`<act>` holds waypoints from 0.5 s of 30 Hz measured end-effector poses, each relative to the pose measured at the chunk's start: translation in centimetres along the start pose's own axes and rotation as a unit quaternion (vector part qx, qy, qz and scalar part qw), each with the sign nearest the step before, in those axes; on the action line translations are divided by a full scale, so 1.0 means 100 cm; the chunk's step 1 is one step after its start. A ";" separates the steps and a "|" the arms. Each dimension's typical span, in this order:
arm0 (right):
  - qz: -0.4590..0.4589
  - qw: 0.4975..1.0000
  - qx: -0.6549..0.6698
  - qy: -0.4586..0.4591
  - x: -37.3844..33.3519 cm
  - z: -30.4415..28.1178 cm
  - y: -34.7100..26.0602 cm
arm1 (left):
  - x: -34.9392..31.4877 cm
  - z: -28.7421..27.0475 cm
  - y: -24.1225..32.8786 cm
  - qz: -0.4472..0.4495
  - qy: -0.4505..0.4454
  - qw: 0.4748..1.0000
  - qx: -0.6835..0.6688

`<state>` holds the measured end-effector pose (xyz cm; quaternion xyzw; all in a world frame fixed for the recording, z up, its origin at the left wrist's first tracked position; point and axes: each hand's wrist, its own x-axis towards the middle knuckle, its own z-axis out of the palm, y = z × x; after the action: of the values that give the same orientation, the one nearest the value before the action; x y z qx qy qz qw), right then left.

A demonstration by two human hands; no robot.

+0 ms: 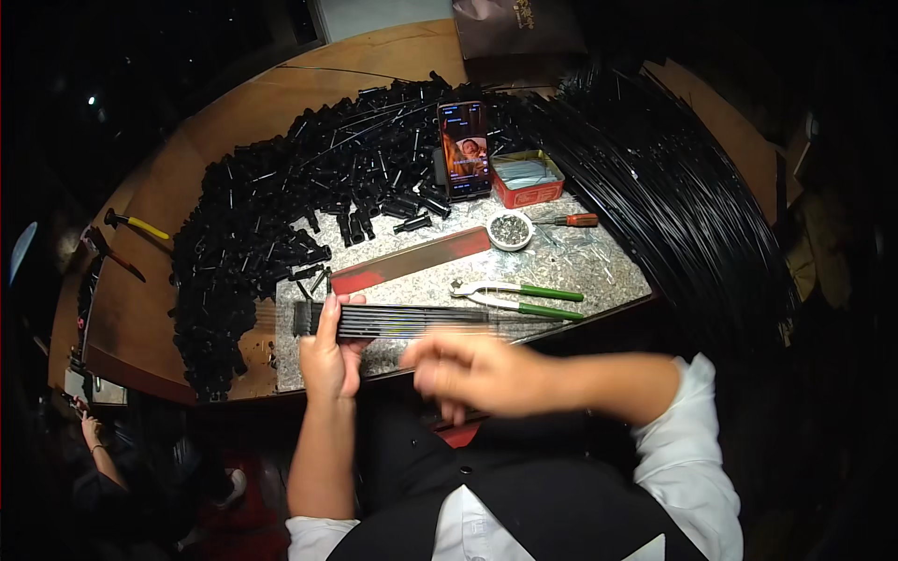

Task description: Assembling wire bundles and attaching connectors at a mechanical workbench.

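Near the bench's front edge, my left hand (329, 351) is closed around the left part of a bundle of thin black rods (412, 321). The rods lie side by side, and a dark ribbed end piece (304, 319) sticks out to the left of my thumb. My right hand (477, 369) is over the near side of the bundle's right end. Motion smears its fingers, so whether they grip anything does not show. Just beyond the rods lie green-handled pincers (533, 301) and a long flat bar, red and grey (412, 260).
Black tubular parts (281, 187) are heaped left and behind; long black rods (673, 187) fill the right. A phone (464, 150) stands near a red tin (528, 194), a small bowl (510, 246) and a screwdriver (575, 221). Another person's hand (91, 430) shows lower left.
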<state>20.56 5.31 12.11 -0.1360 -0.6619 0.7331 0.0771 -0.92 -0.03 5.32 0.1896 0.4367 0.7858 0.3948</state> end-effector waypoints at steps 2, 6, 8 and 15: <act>0.026 0.993 0.113 -0.020 0.007 0.021 0.062 | -0.010 -0.004 -0.019 -0.009 0.032 0.998 -0.054; -0.082 0.936 0.312 0.141 0.045 0.030 0.115 | -0.030 0.000 -0.040 -0.035 0.065 0.991 -0.111; -0.159 0.898 0.356 0.205 0.055 0.022 0.103 | -0.038 0.003 -0.043 -0.039 0.056 0.992 -0.105; -0.130 0.922 0.172 0.322 0.042 -0.030 0.050 | -0.068 0.013 -0.050 -0.100 -0.155 0.978 -0.101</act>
<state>17.77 8.84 6.50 -0.2618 -0.4768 0.7360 0.4031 6.37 -3.15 2.22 0.2237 0.3058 0.7433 0.5512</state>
